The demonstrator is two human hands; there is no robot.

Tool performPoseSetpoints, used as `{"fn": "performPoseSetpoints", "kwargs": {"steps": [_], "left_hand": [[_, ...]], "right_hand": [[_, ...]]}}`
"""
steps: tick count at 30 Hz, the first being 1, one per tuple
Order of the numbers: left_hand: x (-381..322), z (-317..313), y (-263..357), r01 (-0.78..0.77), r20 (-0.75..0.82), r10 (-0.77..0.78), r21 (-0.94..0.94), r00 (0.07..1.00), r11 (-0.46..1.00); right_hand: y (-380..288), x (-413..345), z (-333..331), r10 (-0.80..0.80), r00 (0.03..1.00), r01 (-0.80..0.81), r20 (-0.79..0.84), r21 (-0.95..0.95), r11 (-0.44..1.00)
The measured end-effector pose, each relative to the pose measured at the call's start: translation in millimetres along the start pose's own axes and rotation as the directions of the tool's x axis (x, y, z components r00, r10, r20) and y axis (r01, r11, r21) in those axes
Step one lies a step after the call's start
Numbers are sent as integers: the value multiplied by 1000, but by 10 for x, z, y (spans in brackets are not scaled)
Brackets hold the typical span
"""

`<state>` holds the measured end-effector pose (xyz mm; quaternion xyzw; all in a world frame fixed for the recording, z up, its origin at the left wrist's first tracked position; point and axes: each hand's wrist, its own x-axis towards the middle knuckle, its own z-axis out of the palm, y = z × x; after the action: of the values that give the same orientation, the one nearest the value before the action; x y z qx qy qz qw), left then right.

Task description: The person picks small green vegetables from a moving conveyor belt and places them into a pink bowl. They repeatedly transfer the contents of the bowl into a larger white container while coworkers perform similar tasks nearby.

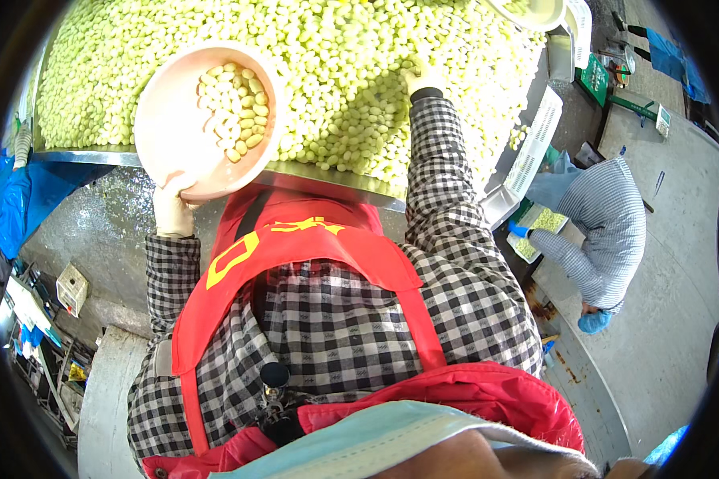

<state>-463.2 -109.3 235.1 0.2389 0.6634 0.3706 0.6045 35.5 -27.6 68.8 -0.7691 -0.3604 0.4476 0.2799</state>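
Note:
My left hand (175,209), pale in the glare and perhaps gloved, grips the near-left rim of a pink plastic basin (165,102). A loose cluster of pale green oval fruits (239,111) lies on the basin's right side. The basin is tilted above the front edge of a metal-edged table (96,157). A thick layer of the same small fruits (335,72) covers that table. My right hand (420,78) reaches into the layer, right of the basin. Its fingers touch the fruits, but glare hides whether they hold any.
White plastic baskets (530,146) line the table's right side, and a pale bowl (533,12) stands at the far right corner. A co-worker (599,233) bends over a fruit-filled tray (548,220) at right. Another person's blue-covered arm (13,203) shows at left.

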Motion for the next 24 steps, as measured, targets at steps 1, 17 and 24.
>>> {"fn": "performPoseSetpoints", "kwargs": {"steps": [1,17,24], "left_hand": [[7,-2,-5,6,-3,-6,-6,1000,1000],[92,104,-134,50,63,-48,-28,997,998],[0,285,-87,64,5,-64,16,998,998]], "right_hand": [[-8,-47,-17,12,999,-21,34,283,959],[-469,-1005,72,-487,851,21,199,912,410],[-971,-1403,622,-676,710,387,196,693,608]]}}
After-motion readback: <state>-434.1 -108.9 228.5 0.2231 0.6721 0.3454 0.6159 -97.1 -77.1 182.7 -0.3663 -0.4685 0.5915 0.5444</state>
